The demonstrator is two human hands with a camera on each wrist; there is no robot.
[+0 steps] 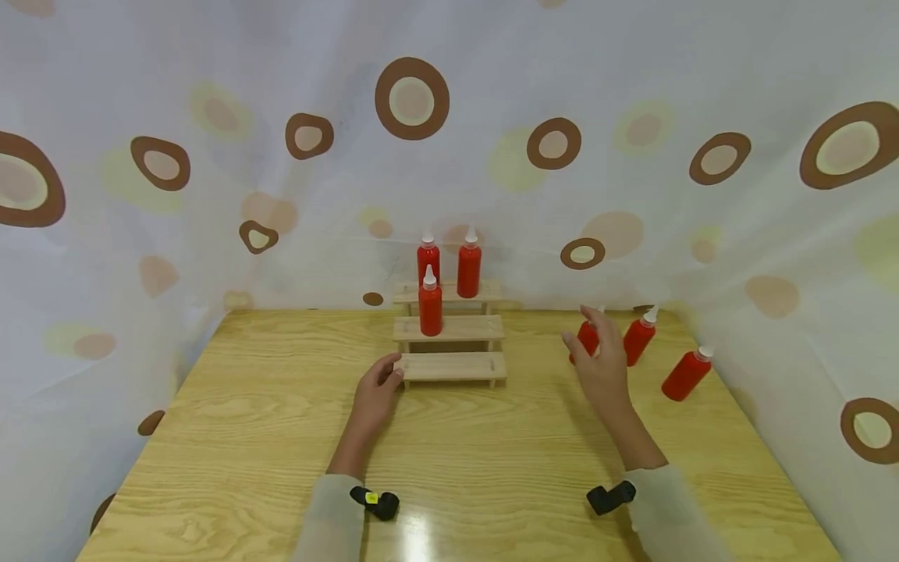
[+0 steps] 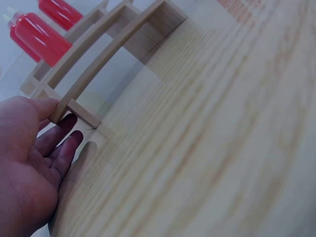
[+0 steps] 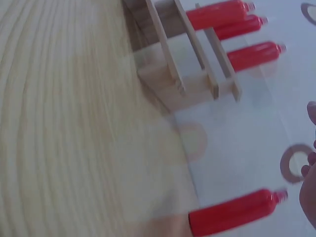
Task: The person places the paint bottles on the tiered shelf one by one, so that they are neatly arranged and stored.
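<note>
A three-step wooden rack (image 1: 449, 365) stands at the back of the table. My left hand (image 1: 374, 394) grips the left end of its lowest step, as the left wrist view shows up close on the hand (image 2: 24, 163). Two red squeeze bottles with white nozzles stand on the top step, the right one (image 1: 469, 272) fully visible; a third bottle (image 1: 431, 310) is on the middle step. My right hand (image 1: 602, 363) hovers, thumb and fingers apart, near a red bottle (image 1: 586, 337) it partly hides. In the right wrist view, that hand (image 3: 308, 192) appears apart from a standing bottle (image 3: 232, 213).
Two more red bottles stand to the right of my right hand, one (image 1: 638, 342) farther back and one (image 1: 684, 376) nearer the table's right edge. A patterned cloth (image 1: 449, 179) hangs behind the wooden table (image 1: 477, 453) and along its sides.
</note>
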